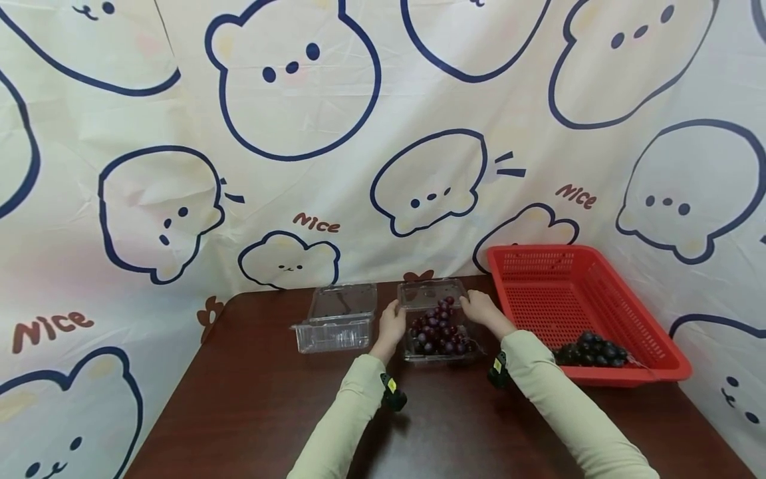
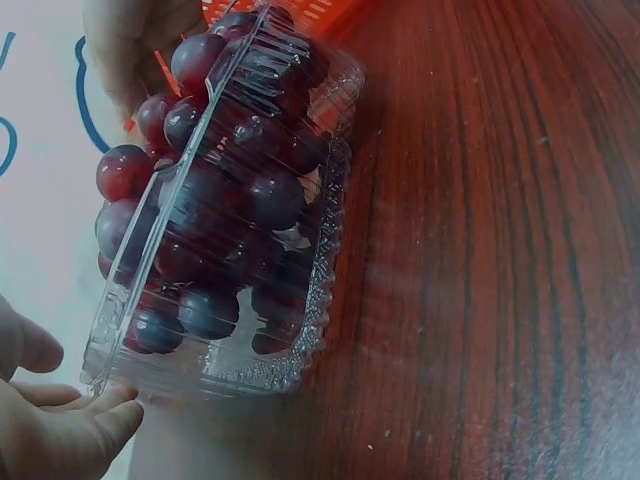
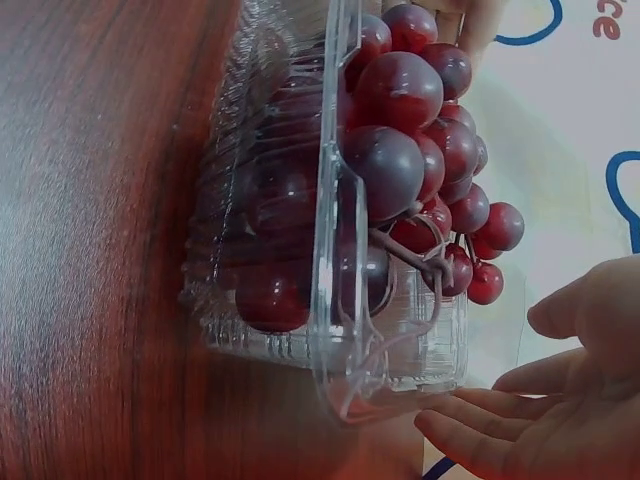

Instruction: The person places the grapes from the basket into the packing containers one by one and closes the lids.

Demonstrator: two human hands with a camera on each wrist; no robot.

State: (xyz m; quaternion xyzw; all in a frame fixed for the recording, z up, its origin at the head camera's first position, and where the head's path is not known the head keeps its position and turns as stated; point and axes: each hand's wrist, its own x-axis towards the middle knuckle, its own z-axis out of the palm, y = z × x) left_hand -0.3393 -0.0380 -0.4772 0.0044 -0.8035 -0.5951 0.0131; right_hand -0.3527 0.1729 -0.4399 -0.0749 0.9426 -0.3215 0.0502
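A clear plastic clamshell box point(image 1: 413, 356) stands on the table with its lid point(image 1: 419, 291) raised at the back. Inside lies a bunch of dark red grapes point(image 1: 437, 329), heaped above the rim, its brown stem point(image 3: 405, 250) showing in the right wrist view. At the box's left side is my left hand point(image 1: 391, 326); its fingertips point(image 2: 118, 412) are right at the rim, the thumb held apart. My right hand point(image 1: 481, 310) is by the back right corner, fingers point(image 3: 480, 418) extended along the rim and thumb apart from it.
Left of the box stands another clear plastic clamshell point(image 1: 335, 332). A red perforated basket point(image 1: 538, 299) sits at the right, with a bunch of dark grapes point(image 1: 592, 349) in its front part. A printed cloth point(image 1: 431, 186) hangs behind the brown table point(image 1: 269, 399).
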